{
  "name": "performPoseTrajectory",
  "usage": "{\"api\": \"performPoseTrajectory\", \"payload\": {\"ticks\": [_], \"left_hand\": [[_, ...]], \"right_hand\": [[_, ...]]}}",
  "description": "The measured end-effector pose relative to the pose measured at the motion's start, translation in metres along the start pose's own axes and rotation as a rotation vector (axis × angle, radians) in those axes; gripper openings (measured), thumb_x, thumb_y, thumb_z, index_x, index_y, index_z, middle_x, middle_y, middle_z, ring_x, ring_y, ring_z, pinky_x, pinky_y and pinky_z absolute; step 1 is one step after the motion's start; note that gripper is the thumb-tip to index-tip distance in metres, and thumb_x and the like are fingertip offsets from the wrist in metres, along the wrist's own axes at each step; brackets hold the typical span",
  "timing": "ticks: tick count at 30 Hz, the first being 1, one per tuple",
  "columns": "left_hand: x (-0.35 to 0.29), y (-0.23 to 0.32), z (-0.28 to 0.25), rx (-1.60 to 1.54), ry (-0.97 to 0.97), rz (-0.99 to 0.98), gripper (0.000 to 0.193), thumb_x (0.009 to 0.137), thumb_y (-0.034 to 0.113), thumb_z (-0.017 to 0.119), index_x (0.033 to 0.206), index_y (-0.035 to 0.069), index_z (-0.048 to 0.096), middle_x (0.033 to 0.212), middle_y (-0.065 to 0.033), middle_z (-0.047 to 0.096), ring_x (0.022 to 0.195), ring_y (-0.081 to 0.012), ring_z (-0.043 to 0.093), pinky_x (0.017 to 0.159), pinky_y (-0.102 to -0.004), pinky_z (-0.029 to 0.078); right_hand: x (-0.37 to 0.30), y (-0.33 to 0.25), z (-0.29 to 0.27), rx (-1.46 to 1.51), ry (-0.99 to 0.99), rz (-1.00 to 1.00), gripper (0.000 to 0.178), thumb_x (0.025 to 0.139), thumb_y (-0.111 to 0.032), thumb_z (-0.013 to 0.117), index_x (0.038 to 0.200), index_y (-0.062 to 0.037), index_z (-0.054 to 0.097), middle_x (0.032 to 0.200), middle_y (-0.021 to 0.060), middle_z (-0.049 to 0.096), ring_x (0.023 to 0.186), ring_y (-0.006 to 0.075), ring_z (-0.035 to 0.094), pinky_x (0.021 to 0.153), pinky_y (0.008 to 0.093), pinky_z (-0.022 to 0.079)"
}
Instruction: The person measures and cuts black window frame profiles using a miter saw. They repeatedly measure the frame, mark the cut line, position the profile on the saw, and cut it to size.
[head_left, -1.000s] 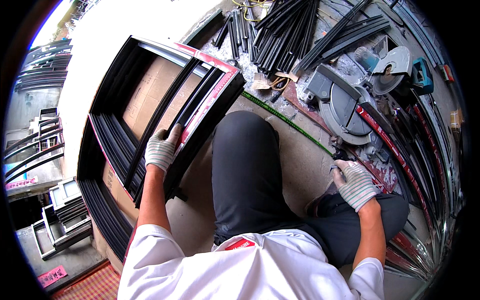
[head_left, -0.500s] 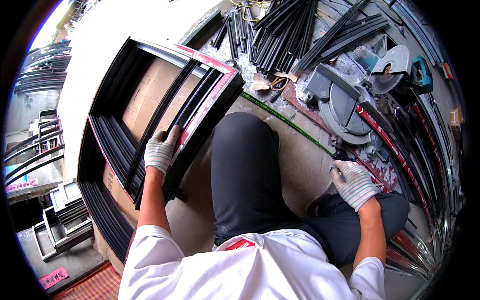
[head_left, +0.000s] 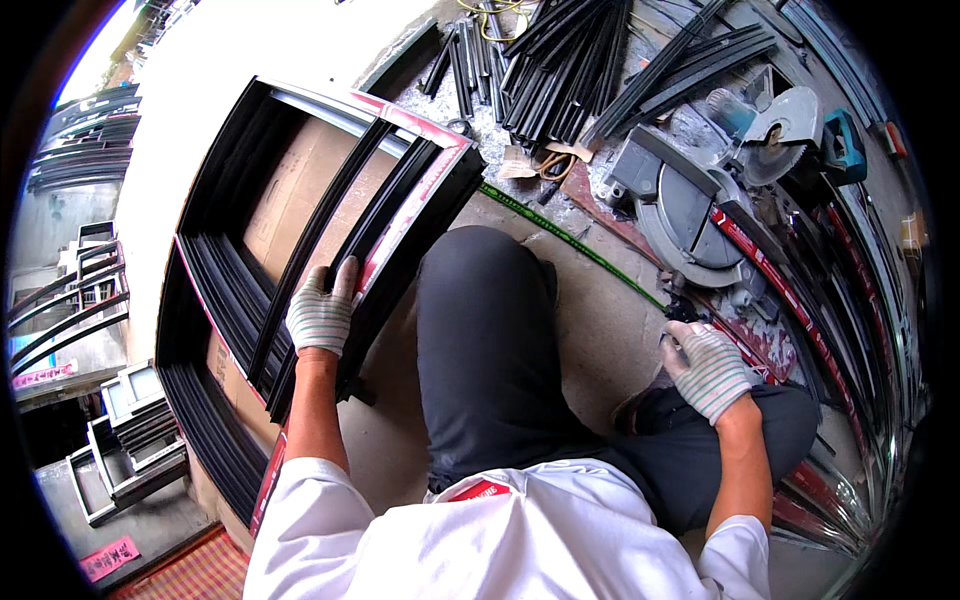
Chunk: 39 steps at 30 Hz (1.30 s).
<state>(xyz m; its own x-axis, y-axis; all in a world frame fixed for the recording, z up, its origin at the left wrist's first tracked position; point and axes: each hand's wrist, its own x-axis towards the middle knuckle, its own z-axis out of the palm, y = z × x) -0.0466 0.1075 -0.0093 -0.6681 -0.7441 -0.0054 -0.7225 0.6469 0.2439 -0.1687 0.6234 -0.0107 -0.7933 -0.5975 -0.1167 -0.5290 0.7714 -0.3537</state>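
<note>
Left hand: gloved in striped knit, the left hand (head_left: 320,312) is partly closed over a bar of the black frame (head_left: 390,200), thumb on one side and fingers bent on the other
Right hand: the right hand (head_left: 710,372), in a matching glove, is half curled beside the bent right leg (head_left: 740,435); from here I cannot tell whether anything sits in its grip
Black frame: it leans at the person's left, beside the upright left knee (head_left: 485,290); red-and-white film (head_left: 420,197) runs along its near edge; brown cardboard (head_left: 300,190) shows between its bars
Saw: a grey mitre saw (head_left: 690,225) stands on the floor (head_left: 600,350) beyond the right hand, blade tilted up
Green strip: a thin green strip (head_left: 570,240) lies aslant between the left knee and the mitre saw
Offcuts: loose black lengths (head_left: 570,75) are heaped ahead; a red-banded length (head_left: 775,265) lies among others at right
</note>
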Motion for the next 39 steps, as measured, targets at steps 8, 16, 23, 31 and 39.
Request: {"api": "performPoseTrajectory", "payload": {"ticks": [8,16,23,31,39], "left_hand": [[-0.002,0.001,-0.003,-0.031,0.108,0.073,0.06,0.097,0.061,0.07,0.109,0.002,0.076,0.092,-0.0256,0.074,0.083,-0.0341,0.073,0.082,-0.0428,0.055],[-0.003,0.007,-0.006,-0.149,0.009,0.018,0.053,0.098,0.053,0.073,0.107,0.001,0.077,0.092,-0.0227,0.076,0.08,-0.0271,0.072,0.079,-0.0395,0.055],[0.007,0.001,-0.006,-0.152,-0.056,-0.051,0.06,0.095,0.059,0.071,0.11,0.001,0.077,0.098,-0.0253,0.076,0.094,-0.0405,0.075,0.084,-0.0453,0.057],[0.016,0.001,-0.013,-0.217,-0.145,-0.022,0.06,0.099,0.058,0.067,0.118,0.002,0.076,0.105,-0.0246,0.077,0.1,-0.0383,0.076,0.089,-0.0422,0.056],[0.002,0.004,-0.012,-0.103,-0.069,0.03,0.057,0.1,0.055,0.067,0.11,-0.001,0.075,0.097,-0.0277,0.074,0.09,-0.0389,0.074,0.084,-0.0439,0.055]], "right_hand": [[0.0,-0.001,-0.002,-0.002,-0.036,-0.012,0.019,0.096,-0.022,0.068,0.109,-0.0088,0.071,0.092,0.0173,0.071,0.087,0.0384,0.069,0.078,0.0498,0.056],[-0.002,-0.002,-0.002,0.004,-0.068,0.031,0.023,0.097,-0.025,0.066,0.111,-0.007,0.071,0.098,0.0182,0.073,0.092,0.0386,0.07,0.085,0.0498,0.056],[-0.002,-0.004,-0.005,0.008,-0.112,0.038,0.026,0.097,-0.022,0.066,0.117,-0.0051,0.07,0.101,0.0223,0.072,0.094,0.0412,0.069,0.085,0.0502,0.055],[0.001,-0.005,-0.003,0.003,-0.11,0.045,0.028,0.098,-0.025,0.065,0.115,-0.0042,0.071,0.098,0.0214,0.072,0.093,0.0408,0.069,0.086,0.0505,0.055],[0.001,-0.002,0.003,-0.009,-0.093,0.007,0.027,0.098,-0.024,0.064,0.114,-0.0033,0.071,0.098,0.0212,0.073,0.094,0.0406,0.069,0.087,0.0498,0.055]]}}
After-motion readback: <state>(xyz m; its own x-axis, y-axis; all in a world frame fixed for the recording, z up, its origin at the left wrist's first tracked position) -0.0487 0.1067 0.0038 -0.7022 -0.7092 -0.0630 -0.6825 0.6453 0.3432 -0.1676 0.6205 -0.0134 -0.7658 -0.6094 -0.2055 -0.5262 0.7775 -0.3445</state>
